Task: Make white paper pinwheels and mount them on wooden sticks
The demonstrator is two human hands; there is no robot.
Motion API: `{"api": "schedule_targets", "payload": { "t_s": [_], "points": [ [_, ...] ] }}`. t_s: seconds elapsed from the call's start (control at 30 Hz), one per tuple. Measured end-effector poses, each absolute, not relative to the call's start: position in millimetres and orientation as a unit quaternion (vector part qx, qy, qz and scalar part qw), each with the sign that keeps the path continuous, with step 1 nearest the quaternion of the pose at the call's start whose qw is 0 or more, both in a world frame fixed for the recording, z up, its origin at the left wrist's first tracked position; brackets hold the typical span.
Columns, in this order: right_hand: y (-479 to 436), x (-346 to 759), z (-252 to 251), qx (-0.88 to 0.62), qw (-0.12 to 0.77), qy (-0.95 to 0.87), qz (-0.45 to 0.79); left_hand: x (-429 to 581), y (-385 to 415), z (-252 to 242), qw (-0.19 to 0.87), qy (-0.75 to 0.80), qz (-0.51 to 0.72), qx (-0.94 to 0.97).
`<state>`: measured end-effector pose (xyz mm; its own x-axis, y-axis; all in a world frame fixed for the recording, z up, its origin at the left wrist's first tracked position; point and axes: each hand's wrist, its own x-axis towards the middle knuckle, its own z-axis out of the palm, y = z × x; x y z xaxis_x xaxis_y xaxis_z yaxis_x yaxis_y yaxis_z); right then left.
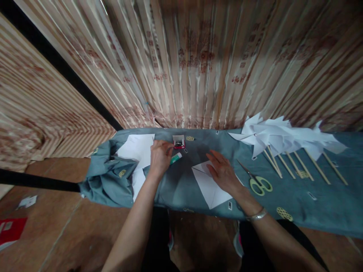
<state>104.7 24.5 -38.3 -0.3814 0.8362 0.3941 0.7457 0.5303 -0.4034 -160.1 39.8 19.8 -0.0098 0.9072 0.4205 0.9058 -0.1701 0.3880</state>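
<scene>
My left hand [161,158] is at the left edge of a small red and white box [179,146] of dark, shiny small pieces. Its thumb and fingers are drawn together; whether anything is pinched between them is too small to see. A green glue stick with a white cap [176,158] lies just right of that hand, partly behind it. My right hand [222,170], open with fingers spread, is over a white paper square [211,190] with diagonal lines, covering its upper right part. Scissors with green handles [260,185] lie to the right of this hand.
White paper pinwheels [279,132] on wooden sticks [303,166] lie in a row at the right. White paper sheets [137,147] are at the left, partly under bunched cloth [113,181]. A patterned curtain [198,68] hangs behind the cloth-covered table [181,189].
</scene>
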Motion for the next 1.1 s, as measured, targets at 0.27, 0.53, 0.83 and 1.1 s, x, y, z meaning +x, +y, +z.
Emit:
{"api": "schedule_targets", "payload": {
  "t_s": [0.27,0.53,0.83,1.1],
  "points": [
    [19.7,110.3,-47.9,-0.487,0.271,-0.827,0.075,-144.9,58.4,-9.7,0.003,0.651,0.342,0.678],
    [20.1,115.7,-47.9,-0.499,0.258,-0.823,0.081,-136.0,65.6,-3.4,0.017,0.653,0.299,0.695],
    [22.2,120.6,-46.6,-0.498,0.253,-0.828,0.062,-137.8,44.2,-2.8,0.014,0.638,0.314,0.703],
    [22.3,117.3,-47.9,-0.502,0.246,-0.827,0.061,-156.1,52.8,-7.8,0.001,0.651,0.314,0.692]
  ]
}}
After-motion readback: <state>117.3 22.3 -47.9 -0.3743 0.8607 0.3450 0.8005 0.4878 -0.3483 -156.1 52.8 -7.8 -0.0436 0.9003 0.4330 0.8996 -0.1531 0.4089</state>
